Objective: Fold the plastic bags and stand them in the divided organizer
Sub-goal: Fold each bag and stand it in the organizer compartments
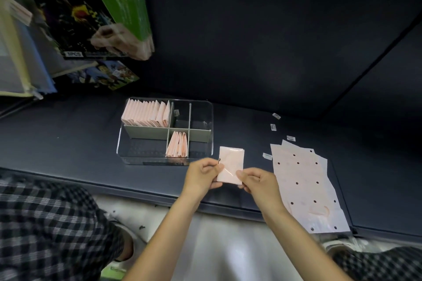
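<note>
Plastic bag (231,164), pale pink and folded down to a small rectangle, sits between your two hands just in front of the divided organizer (127,157), near its front right corner and above the dark mat (68,143). Your left hand (202,175) pinches the packet's left edge with thumb and fingers curled onto it; your right hand (260,183) pinches the lower right corner in the same way — both sets of fingers are clamped on the bag, none spread. Judged from its look, the film is thin, very light, soft and slippery, so the folds will likely spring open if released; hold it across the creased edges, as now, and keep it pressed flat until it is wedged upright against its neighbours. Counts: one bag in hand; one loose stack of unfolded bags (303,187) with black dots lying to your right, sheet number not readable; one clear organizer with grey dividers. The back left compartment holds a row of standing folded bags (146,114), roughly a dozen, exact count uncertain. The front middle compartment holds about four standing packets (177,147). The remaining compartments show no bags. Four small white labels (273,127) lie scattered on the mat behind the stack. Colourful boxes (91,13) stand at far left, well apart.
</note>
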The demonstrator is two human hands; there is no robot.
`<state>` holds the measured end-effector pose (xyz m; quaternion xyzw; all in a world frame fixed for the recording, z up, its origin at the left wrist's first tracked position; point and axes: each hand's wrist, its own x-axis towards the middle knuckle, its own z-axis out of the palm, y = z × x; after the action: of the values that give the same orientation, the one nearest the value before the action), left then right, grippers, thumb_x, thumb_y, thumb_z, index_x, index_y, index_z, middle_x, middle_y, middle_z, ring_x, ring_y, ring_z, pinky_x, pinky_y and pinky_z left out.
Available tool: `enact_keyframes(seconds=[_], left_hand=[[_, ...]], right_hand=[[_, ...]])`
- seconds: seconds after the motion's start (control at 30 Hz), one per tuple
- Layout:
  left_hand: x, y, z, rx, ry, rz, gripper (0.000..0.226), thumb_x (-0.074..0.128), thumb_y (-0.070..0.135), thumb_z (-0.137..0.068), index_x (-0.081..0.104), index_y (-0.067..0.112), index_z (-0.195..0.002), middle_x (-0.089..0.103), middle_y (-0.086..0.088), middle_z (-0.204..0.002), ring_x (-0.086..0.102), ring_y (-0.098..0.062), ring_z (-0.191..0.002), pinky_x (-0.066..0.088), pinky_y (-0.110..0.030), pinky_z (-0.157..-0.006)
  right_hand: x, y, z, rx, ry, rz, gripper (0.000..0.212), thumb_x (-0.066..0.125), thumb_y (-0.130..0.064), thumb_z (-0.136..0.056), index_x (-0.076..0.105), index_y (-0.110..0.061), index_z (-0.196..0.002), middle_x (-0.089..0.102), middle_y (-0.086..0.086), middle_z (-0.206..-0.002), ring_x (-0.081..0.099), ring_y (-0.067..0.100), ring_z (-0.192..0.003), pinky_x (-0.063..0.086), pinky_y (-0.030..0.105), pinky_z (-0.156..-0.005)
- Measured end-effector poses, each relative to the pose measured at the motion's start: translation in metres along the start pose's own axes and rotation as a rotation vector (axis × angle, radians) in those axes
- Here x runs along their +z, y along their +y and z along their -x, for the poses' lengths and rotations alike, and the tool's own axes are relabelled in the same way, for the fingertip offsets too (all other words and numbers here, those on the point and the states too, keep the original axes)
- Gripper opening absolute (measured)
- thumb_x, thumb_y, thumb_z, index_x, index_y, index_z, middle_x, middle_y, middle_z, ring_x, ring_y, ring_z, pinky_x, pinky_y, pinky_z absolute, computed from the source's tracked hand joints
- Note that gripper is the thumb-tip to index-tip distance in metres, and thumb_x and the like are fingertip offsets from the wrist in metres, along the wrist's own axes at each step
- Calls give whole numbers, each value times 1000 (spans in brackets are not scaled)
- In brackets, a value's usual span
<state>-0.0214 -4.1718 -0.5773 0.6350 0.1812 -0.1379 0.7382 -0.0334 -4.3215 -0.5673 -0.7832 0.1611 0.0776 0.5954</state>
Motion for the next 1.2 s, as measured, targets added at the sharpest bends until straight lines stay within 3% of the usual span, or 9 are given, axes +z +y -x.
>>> enact_keyframes(seconds=[0.07,0.2,0.27,0.43,0.67,0.87,1.07,1.2], left_hand=[[-9,2,-11,89,43,-135,13,61,13,-90,67,18,-79,64,-1,-67,61,-12,-59,50,-22,-54],[-39,2,-39,285,365,-824,12,59,31,-90,67,25,-96,61,0,-95,55,-20,-92,49,-33,-73],[-50,1,-51,299,464,-902,20,61,36,-88,64,22,-102,56,-3,-105,47,-23,-102,45,-37,-82],[-60,-4,-76,288,573,-1061,35,65,47,-82,57,18,-99,50,-3,-106,44,-22,-103,36,-34,-88],[-70,-12,-88,240,626,-1152,19,61,34,-84,67,17,-89,53,-6,-100,44,-26,-98,36,-36,-82],[-79,-13,-90,193,663,-1054,14,62,26,-82,70,14,-80,58,-7,-96,47,-28,-96,35,-36,-82],[-79,-13,-88,234,645,-980,10,61,22,-81,67,14,-78,59,-7,-93,48,-27,-94,34,-34,-80],[-77,-12,-87,248,631,-967,10,62,23,-81,66,15,-79,58,-6,-94,47,-26,-95,34,-34,-82]], right_hand=[[6,0,-8,-1,45,17,12,68,-17,-84,70,-18,-72,65,-4,-56,56,-1,-48,45,14,-55],[18,1,-23,8,80,18,13,70,-19,-83,69,-20,-70,62,-7,-51,54,-1,-47,45,17,-60],[24,1,-29,8,71,24,13,69,-18,-83,69,-19,-70,62,-8,-49,53,-2,-46,44,13,-56],[43,-5,-42,-20,32,45,14,70,-18,-83,69,-17,-69,62,-11,-50,52,-3,-46,41,7,-50],[80,-15,-61,-41,18,90,16,70,-18,-83,67,-16,-67,59,-6,-54,52,4,-49,44,22,-63],[108,-28,-75,-162,16,429,13,67,-22,-82,67,-19,-70,65,-4,-64,64,19,-72,51,30,-73],[130,-41,-83,-239,16,787,13,56,-22,-82,65,-18,-73,69,5,-81,63,29,-82,51,32,-68],[144,-43,-88,-290,-25,978,14,52,-18,-81,66,-14,-81,67,10,-87,62,34,-84,44,30,-61]])
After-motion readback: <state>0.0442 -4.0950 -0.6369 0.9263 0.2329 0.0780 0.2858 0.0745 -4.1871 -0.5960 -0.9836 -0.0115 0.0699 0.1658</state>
